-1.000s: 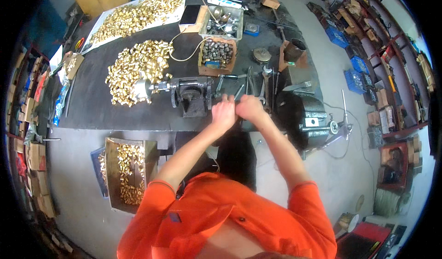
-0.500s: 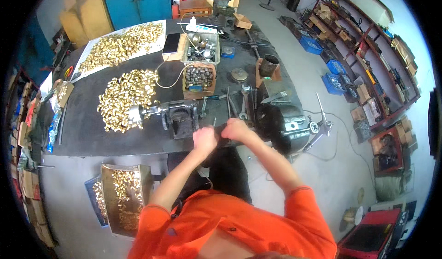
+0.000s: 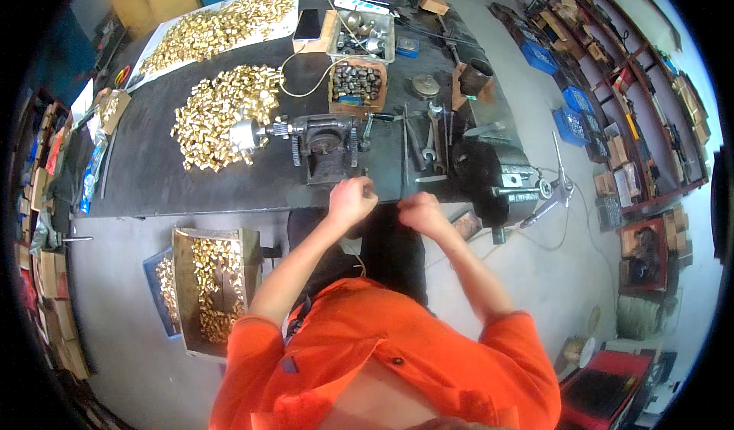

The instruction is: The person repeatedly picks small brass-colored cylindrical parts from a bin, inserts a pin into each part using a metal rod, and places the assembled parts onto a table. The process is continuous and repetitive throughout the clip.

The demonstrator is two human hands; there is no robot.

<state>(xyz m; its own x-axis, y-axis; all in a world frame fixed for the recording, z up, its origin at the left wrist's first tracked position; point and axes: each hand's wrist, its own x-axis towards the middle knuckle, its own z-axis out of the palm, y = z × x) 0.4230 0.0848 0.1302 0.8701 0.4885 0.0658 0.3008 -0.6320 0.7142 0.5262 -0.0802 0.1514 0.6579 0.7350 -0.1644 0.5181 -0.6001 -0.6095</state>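
Observation:
My left hand (image 3: 352,199) is curled into a fist at the front edge of the dark workbench (image 3: 191,189), just in front of a small dark bench machine (image 3: 329,146) with a crank and a silver chuck. A little apart to the right, my right hand (image 3: 419,212) is also curled, hanging just off the bench edge. Anything inside either fist is hidden. A heap of small brass parts (image 3: 218,116) lies left of the machine.
More brass parts lie on a white sheet (image 3: 218,25) at the back. A wooden box of dark parts (image 3: 355,82), a metal tray (image 3: 359,32) and wrenches (image 3: 432,136) lie behind and right of the machine. A heavy grey vise (image 3: 497,174) stands right. A bin of brass parts (image 3: 214,285) sits on the floor at left.
Both hands have drawn back from the bench machine toward the bench's front edge and moved slightly apart. The view has shifted a little.

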